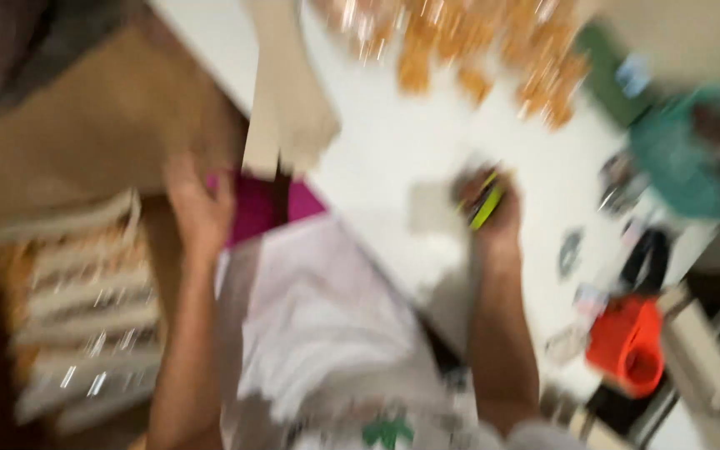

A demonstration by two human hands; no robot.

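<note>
The view is heavily blurred by motion. My left hand (197, 208) reaches down beside the white table (393, 142), its fingers against a pink object (252, 208) under the table's edge; whether it grips that object is unclear. My right hand (493, 217) rests on the tabletop, closed around a small dark tool with a yellow-green part (485, 200). A pale flat piece (431, 208) lies just left of that hand. My white shirt fills the lower middle.
Several orange-brown pieces (477, 50) are spread at the table's far side. A teal bowl (693, 150) and an orange cup-like object (631, 346) sit at the right. A stack of light boxes (85, 308) stands on the floor at left.
</note>
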